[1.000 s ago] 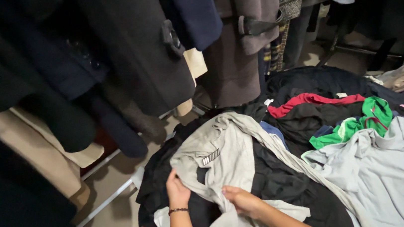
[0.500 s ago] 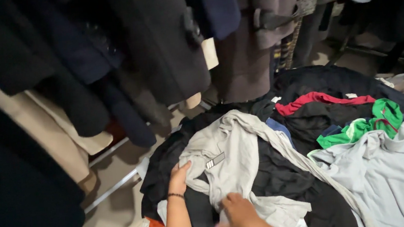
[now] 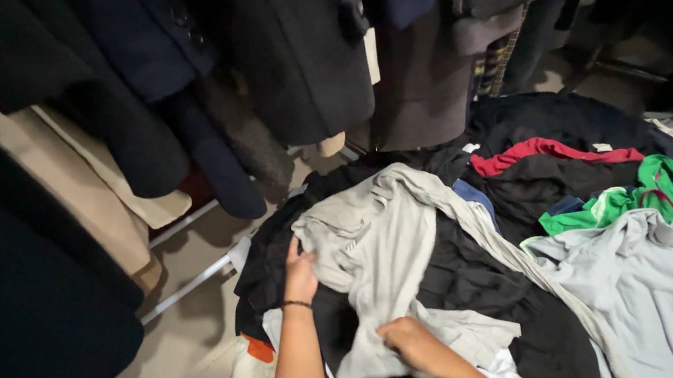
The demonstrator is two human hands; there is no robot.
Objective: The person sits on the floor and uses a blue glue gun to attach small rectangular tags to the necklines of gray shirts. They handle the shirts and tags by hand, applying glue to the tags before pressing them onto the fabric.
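Hanging coats: dark coats (image 3: 289, 52) and a beige one (image 3: 79, 199) crowd the rail above; a raised garment could catch on their low hems.
Clothes heap: the pile (image 3: 539, 218) spreads over the floor to the right, dark pieces at its base. It is loose, so pulling one piece could drag its neighbours off the edge.
Pale grey sweatshirt: lies at the right (image 3: 654, 280), overlapping the heap, well apart from both hands.
Grey garment: the light grey top (image 3: 385, 259) is draped over black cloth in the middle of the heap, between the two hands. Its long strip runs right beneath other pieces and may snag if lifted.
Black garment: sits under the grey one (image 3: 470, 275); it could come up along with it.
Green and red pieces: green top (image 3: 645, 190) and red one (image 3: 549, 150) lie further back, untouched.
Rail foot: a white bar (image 3: 196, 279) crosses the floor just beside the heap; trailing cloth could hook on it.
Left hand: (image 3: 300, 274) fingers pinched on the grey garment's left edge, a dark band at the wrist.
Right hand: (image 3: 407, 342) curled onto the grey garment's lower part; whether it truly grips cannot be told.
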